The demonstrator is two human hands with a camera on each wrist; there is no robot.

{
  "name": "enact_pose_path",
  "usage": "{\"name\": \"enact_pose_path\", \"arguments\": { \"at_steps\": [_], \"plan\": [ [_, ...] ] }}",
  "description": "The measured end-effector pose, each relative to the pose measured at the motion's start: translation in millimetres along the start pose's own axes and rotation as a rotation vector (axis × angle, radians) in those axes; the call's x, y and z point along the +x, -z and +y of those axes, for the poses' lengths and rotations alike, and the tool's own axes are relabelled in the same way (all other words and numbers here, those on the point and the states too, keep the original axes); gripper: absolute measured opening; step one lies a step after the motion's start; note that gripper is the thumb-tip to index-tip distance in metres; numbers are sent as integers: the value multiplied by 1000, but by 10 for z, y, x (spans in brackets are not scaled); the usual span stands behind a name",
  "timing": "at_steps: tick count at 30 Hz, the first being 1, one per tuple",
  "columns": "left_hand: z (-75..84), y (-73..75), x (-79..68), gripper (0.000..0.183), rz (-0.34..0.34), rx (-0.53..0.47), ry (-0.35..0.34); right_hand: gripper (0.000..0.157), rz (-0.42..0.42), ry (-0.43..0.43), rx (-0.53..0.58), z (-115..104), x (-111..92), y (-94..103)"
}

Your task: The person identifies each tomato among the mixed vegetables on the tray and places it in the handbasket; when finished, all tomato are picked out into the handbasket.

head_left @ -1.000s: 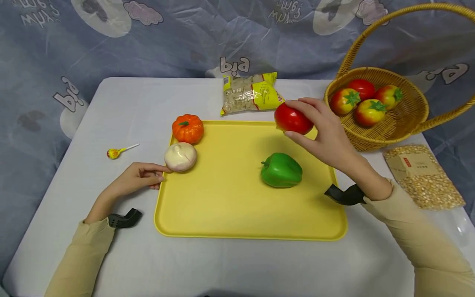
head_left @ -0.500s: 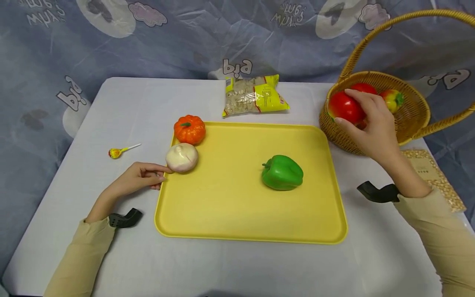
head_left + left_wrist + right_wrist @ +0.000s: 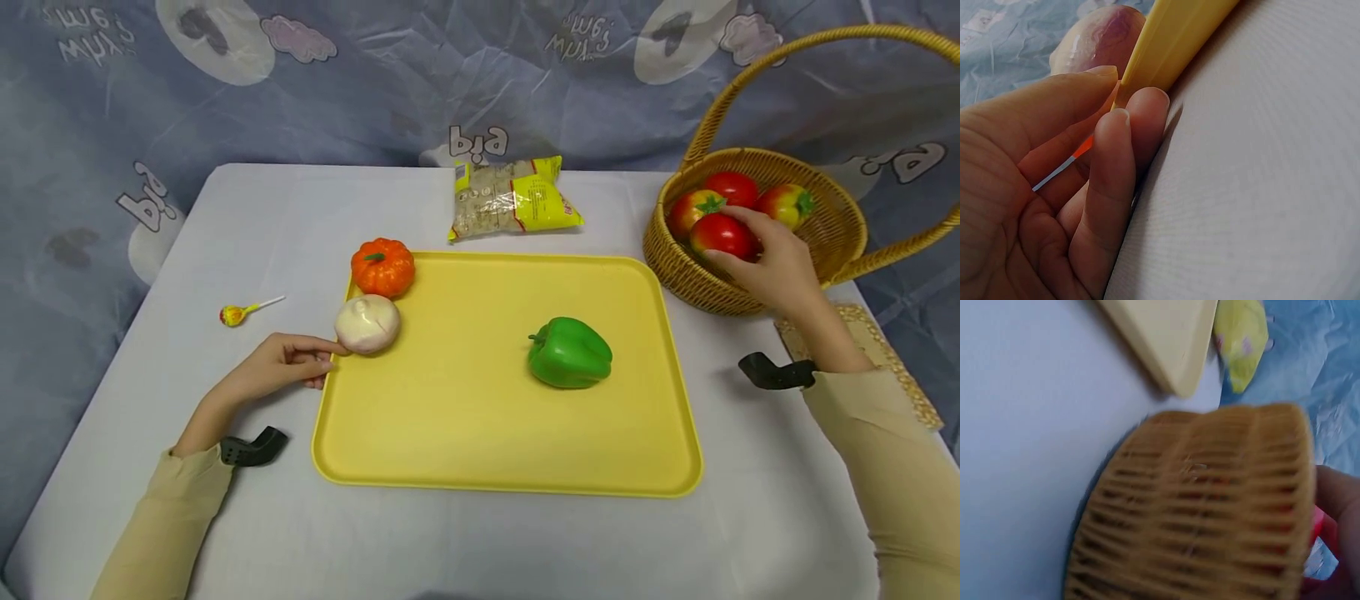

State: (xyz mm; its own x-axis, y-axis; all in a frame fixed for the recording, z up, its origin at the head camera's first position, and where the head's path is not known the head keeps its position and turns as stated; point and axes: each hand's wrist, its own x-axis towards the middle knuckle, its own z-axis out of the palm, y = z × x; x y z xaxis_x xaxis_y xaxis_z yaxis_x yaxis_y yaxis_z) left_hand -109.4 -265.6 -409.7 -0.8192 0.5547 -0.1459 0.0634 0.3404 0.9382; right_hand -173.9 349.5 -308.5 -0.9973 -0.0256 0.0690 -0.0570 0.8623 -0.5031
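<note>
In the head view my right hand [image 3: 776, 258] reaches into the wicker basket [image 3: 675, 279] and grips a red tomato [image 3: 724, 237]. Around it in the basket lie a plain red tomato [image 3: 731, 189] and red-yellow ones with green tops [image 3: 694, 212]. A front tomato seen before is hidden now. On the other side, my left hand [image 3: 281, 364] pinches the left rim of the yellow tray [image 3: 480, 442]; the left wrist view shows thumb and fingers on the tray edge [image 3: 1154, 50]. Close to those fingers sits a garlic bulb [image 3: 367, 323]. The basket wall [image 3: 1204, 506] mostly blocks the right wrist view.
An orange pumpkin [image 3: 383, 267] sits at the tray's back-left corner, a green bell pepper [image 3: 572, 353] right of its middle. Behind the tray lies a yellow packet [image 3: 513, 198]. A lollipop [image 3: 240, 314] is at left; a bag of grains [image 3: 862, 333] lies partly under the right forearm.
My right hand has carried the red tomato from above the tray rightward, then down into the basket. The left hand keeps its place on the tray rim.
</note>
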Motion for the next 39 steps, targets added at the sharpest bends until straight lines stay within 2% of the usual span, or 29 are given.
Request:
{"name": "enact_pose_path", "arguments": {
  "at_steps": [6, 13, 22, 29, 35, 39],
  "plan": [
    [-13, -11, -32, 33, 0, -2, 6, 69, -141, -69, -10, 207, 118, 25],
    [-10, 17, -62, 33, 10, 1, 9, 72, -214, -40, -84, 230, 223, -5],
    [-23, 41, -117, 32, 18, -7, 5, 66, -136, -62, -119, 255, 284, -38],
    [-45, 63, -111, 33, 12, 10, 1, 71, -161, -53, -175, 218, 260, -9],
    [41, 129, -124, 31, -22, 121, -43, 72, -158, -67, -191, 136, 52, 115],
    [250, 227, -197, 32, -22, 244, -70, 65, -66, -57, -151, 55, -115, 200]
  ]
}}
